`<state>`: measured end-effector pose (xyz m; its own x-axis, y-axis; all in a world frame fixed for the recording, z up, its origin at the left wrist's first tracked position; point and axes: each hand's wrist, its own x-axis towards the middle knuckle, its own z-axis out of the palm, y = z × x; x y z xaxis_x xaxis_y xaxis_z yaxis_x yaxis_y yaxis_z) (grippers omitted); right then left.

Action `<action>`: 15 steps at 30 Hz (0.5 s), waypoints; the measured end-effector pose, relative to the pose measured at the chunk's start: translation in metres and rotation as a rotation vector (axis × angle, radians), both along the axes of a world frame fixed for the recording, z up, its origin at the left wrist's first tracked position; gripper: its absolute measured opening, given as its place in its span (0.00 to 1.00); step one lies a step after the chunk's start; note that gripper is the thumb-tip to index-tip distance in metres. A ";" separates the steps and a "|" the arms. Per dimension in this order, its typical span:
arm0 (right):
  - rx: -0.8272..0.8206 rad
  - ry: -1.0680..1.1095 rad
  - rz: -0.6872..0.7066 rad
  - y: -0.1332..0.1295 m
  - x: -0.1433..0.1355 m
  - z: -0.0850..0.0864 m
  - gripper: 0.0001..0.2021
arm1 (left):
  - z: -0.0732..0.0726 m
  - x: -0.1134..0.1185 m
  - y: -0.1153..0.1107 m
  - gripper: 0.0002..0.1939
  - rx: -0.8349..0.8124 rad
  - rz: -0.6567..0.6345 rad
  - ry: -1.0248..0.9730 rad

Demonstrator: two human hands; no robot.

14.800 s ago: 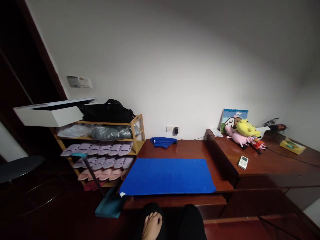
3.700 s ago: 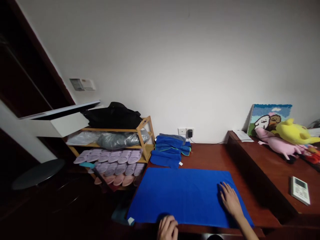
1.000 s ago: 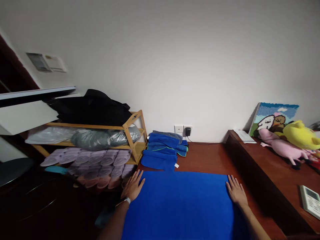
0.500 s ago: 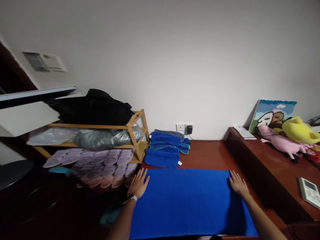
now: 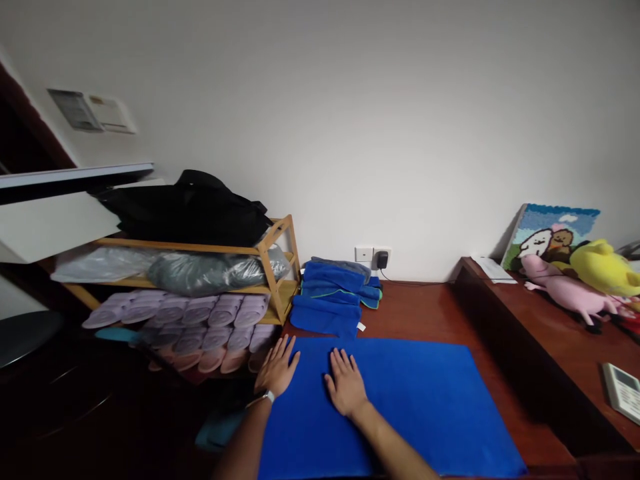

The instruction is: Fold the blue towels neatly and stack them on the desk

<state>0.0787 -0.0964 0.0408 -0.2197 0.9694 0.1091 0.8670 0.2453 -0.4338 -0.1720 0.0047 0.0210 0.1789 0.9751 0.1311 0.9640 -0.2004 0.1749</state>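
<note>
A blue towel (image 5: 420,400) lies spread flat over the reddish-brown wooden table. My left hand (image 5: 277,367) rests at its far left corner, palm down with fingers stretched out; a white band circles that wrist. On the left half of the cloth, my right hand (image 5: 346,383) lies flat, its fingers extended and holding nothing. Just beyond the towel's far edge is a loose pile of folded blue and grey towels (image 5: 327,310), one with green trim and one with a small white tag.
Left of the table, a wooden rack (image 5: 273,267) holds a black bag (image 5: 185,210), plastic-wrapped bundles and rows of slippers (image 5: 215,312). A raised ledge on the right carries plush toys (image 5: 570,287), a picture (image 5: 553,233) and a calculator-like device (image 5: 623,392). A black plug (image 5: 382,259) sits in the wall socket.
My right hand has moved left from the towel's far right corner to its left half. My left hand has stayed at the far left corner. The view has shifted slightly.
</note>
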 end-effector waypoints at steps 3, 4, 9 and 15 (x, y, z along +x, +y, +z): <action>-0.045 -0.010 -0.034 0.005 0.009 -0.003 0.32 | 0.000 -0.001 0.001 0.33 -0.001 -0.005 0.007; -0.056 -0.031 -0.062 0.005 0.026 -0.004 0.33 | 0.000 -0.001 0.001 0.33 0.000 -0.007 0.008; -0.134 -0.210 -0.366 -0.010 0.165 -0.009 0.34 | -0.001 0.000 0.004 0.34 -0.014 0.006 0.005; -0.258 -0.357 -0.736 -0.052 0.342 -0.028 0.35 | -0.003 -0.002 0.007 0.33 0.009 0.011 0.013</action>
<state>0.4205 -0.1484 0.0132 0.4963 0.8634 -0.0908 0.8617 -0.5026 -0.0694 -0.1741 0.0115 0.0177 0.1695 0.9758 0.1379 0.9684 -0.1909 0.1606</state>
